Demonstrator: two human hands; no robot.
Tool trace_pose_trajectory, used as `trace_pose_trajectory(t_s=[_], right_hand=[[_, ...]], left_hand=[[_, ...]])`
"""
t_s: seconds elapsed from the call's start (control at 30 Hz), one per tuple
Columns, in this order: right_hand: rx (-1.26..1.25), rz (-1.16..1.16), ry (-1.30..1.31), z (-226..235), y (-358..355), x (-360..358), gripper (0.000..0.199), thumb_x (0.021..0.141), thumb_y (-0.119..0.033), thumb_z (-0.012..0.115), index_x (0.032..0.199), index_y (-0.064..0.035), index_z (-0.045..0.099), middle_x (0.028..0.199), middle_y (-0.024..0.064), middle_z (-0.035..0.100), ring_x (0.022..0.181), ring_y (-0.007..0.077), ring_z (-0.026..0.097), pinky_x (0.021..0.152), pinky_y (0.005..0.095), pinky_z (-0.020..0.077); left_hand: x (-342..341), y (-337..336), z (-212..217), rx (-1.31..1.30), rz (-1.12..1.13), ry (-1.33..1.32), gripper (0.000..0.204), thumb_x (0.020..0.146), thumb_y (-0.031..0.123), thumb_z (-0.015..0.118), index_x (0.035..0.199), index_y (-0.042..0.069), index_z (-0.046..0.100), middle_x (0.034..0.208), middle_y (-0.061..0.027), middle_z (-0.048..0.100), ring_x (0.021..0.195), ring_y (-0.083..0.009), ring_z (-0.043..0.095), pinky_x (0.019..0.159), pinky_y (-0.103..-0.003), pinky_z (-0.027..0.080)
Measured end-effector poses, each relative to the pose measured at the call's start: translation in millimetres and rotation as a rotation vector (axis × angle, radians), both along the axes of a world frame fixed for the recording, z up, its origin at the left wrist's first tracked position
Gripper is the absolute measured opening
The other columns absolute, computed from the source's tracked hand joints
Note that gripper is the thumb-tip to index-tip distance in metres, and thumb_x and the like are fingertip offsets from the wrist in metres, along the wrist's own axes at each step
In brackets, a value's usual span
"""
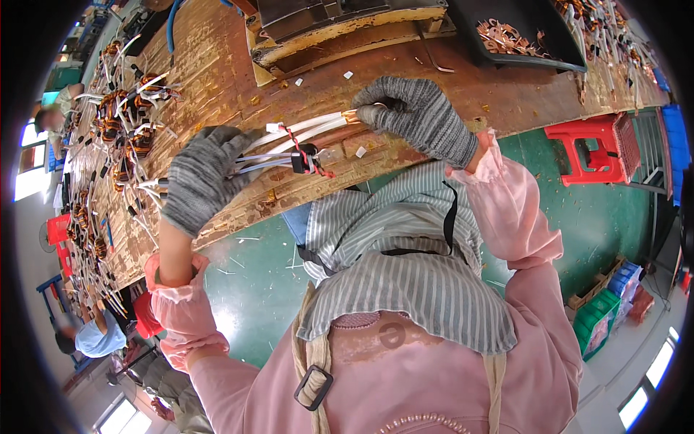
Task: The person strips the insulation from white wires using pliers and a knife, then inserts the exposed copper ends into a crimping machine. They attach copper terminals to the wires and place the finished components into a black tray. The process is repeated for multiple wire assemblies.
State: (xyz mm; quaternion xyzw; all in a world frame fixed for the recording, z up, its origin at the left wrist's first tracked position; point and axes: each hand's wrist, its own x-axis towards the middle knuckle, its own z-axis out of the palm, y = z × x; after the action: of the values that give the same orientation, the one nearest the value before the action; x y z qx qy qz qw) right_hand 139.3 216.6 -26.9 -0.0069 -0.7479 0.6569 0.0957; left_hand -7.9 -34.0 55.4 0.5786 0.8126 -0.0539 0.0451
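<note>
Between my two grey-gloved hands stretches a bundle of white-sleeved wires (318, 129) above the wooden workbench (210, 54). My left hand (206, 177) is closed round the bundle, and white ends stick out on its far left side. At the other end, thumb and fingers of my right hand (416, 116) pinch near the bare copper-coloured tips (350, 116). A small black block (304, 158) with red-and-black twisted leads hangs on the wires close to my left hand. What lies inside either palm is hidden.
Copper-wound coils (116, 123) with white leads crowd the bench's left. A worn metal machine base (347, 32) stands ahead, beside a black tray (531, 61) of copper terminals. More coils lie far right. A red stool (596, 150) stands on the green floor. Other people (101, 334) sit at left.
</note>
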Motion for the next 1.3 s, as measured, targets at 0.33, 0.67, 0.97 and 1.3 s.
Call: trace_pose_trajectory(t_s=[0.33, 0.67, 0.97, 1.3], right_hand=[[-0.247, 0.027, -0.126, 5.0, -5.3, 2.2, 0.021, 0.083, -0.016, 0.060, 0.093, 0.0021, 0.061, 0.072, 0.0047, 0.060, 0.065, 0.0093, 0.056, 0.063, 0.0229, 0.0483], [-0.140, 0.011, -0.055, 5.7, 10.4, -8.1, 0.024, 0.082, -0.018, 0.062, 0.098, -0.0010, 0.063, 0.076, 0.0049, 0.062, 0.067, 0.0086, 0.055, 0.062, 0.0221, 0.0472], [-0.247, 0.039, 0.041, 26.8, 34.8, -34.1, 0.027, 0.079, -0.018, 0.065, 0.101, -0.0017, 0.063, 0.082, 0.0070, 0.065, 0.068, 0.0115, 0.060, 0.061, 0.0236, 0.0497], [-0.349, 0.127, 0.098, 46.2, 72.6, -60.4, 0.024, 0.083, -0.014, 0.059, 0.104, -0.0006, 0.060, 0.091, 0.0089, 0.063, 0.077, 0.0165, 0.063, 0.070, 0.0260, 0.0531]], left_hand=[[8.8, -36.2, -10.6, 0.109, 0.070, 0.055, 0.052, 0.062, 0.012, 0.065, 0.113, 0.012, 0.054, 0.091, -0.0100, 0.056, 0.081, -0.0285, 0.055, 0.070, -0.037, 0.046], [15.9, -24.7, 22.9, 0.096, 0.043, 0.196, 0.061, 0.063, 0.022, 0.067, 0.121, 0.015, 0.050, 0.083, -0.0031, 0.058, 0.081, -0.0222, 0.053, 0.064, -0.034, 0.047], [-2.6, 5.6, 59.3, 0.022, -0.014, 0.481, 0.046, 0.071, 0.030, 0.064, 0.113, 0.014, 0.056, 0.088, -0.0049, 0.060, 0.086, -0.0244, 0.056, 0.070, -0.036, 0.048], [-38.8, 27.0, 73.4, -0.040, -0.039, 0.577, 0.046, 0.074, 0.031, 0.062, 0.116, 0.015, 0.053, 0.099, -0.0069, 0.060, 0.095, -0.0280, 0.056, 0.079, -0.038, 0.047]])
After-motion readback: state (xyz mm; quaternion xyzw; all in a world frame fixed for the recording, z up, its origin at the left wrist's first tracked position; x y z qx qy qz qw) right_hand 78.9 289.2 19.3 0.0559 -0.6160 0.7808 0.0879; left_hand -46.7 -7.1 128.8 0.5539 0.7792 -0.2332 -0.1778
